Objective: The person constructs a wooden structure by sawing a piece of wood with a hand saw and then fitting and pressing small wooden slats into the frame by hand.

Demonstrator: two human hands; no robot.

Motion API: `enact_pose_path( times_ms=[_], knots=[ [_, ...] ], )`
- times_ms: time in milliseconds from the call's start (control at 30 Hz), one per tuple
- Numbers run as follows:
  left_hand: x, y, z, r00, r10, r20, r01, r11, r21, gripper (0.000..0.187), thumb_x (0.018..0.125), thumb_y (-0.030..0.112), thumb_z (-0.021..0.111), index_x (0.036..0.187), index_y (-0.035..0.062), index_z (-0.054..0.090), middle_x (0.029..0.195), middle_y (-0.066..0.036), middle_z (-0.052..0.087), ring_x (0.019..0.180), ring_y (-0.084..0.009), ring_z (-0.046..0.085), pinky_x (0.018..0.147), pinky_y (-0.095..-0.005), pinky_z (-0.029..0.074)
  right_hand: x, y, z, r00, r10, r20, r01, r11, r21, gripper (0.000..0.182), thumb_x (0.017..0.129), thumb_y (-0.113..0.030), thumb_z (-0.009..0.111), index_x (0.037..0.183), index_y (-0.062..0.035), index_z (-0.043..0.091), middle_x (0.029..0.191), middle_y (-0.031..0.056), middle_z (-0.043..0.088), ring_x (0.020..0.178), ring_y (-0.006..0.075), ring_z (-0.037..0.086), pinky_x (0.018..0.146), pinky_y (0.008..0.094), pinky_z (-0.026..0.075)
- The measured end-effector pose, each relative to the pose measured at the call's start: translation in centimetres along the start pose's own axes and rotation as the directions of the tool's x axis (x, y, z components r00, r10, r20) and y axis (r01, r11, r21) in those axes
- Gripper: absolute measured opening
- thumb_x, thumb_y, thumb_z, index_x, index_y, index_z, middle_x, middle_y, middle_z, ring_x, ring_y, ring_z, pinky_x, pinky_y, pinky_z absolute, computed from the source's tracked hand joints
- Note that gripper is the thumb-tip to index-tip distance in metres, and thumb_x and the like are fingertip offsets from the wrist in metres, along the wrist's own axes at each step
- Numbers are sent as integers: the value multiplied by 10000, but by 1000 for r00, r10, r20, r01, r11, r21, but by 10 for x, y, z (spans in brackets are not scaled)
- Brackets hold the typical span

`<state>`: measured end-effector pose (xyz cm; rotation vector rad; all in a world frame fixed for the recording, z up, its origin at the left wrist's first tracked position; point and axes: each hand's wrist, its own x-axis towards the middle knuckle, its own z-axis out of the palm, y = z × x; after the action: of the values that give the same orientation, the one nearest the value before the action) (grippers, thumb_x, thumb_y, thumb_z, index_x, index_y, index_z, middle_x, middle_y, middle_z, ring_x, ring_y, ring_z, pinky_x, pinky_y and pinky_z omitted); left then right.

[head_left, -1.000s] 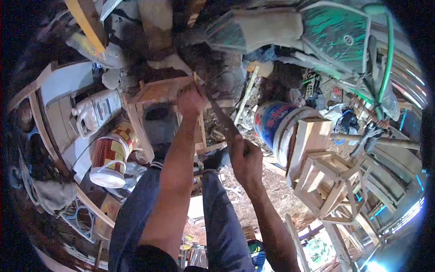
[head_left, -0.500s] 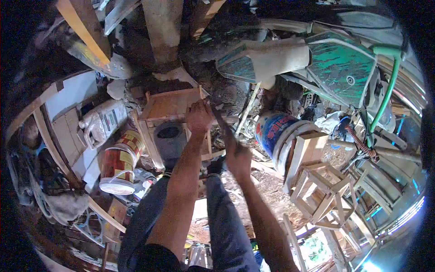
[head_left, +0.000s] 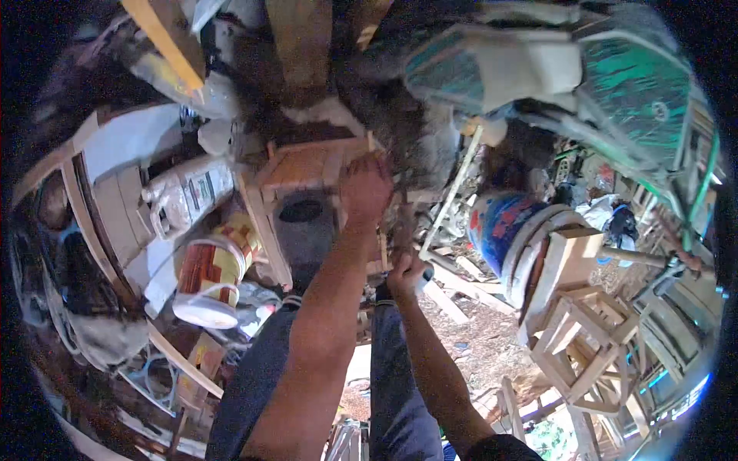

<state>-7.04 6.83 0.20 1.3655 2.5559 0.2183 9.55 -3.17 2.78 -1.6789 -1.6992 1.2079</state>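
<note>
A small wooden stool [head_left: 304, 163] with a plank top lies in front of my legs. My left hand [head_left: 365, 190] is closed over its right-hand end, with the fingertips at the far edge. Lower and to the right, my right hand [head_left: 407, 273] is wrapped round the handle of a long-bladed tool [head_left: 403, 224]. The blade points away from me, close along the stool's right side, and is smeared by motion. Between the stool's legs shows a dark grey container [head_left: 304, 230] with a round opening, partly behind my left forearm.
On the left lie a red and yellow paint bucket [head_left: 206, 280] and a white jug [head_left: 188, 196]. A blue bucket [head_left: 500, 230] and an unfinished wooden stool frame [head_left: 584, 338] stand to the right. Wood offcuts [head_left: 453, 300] litter the floor. A green-patterned panel [head_left: 634, 92] is at the upper right.
The right hand has drawn back towards my body with the long-bladed tool. My left hand stays on the stool's end. The whole view has shifted, so things appear further right.
</note>
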Motion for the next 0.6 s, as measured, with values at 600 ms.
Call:
enact_pose_path(
  times_ms=[600],
  knots=[
    [-2, -2, 8, 999, -39, 24, 38, 999, 33, 506, 929, 361, 344, 716, 47, 679, 663, -216, 636, 681, -348, 651, 805, -453, 483, 58, -67, -44, 956, -196, 218, 248, 938, -243, 361, 924, -310, 474, 1031, 22, 568, 724, 187, 601, 634, 324, 593, 628, 416, 477]
  ],
)
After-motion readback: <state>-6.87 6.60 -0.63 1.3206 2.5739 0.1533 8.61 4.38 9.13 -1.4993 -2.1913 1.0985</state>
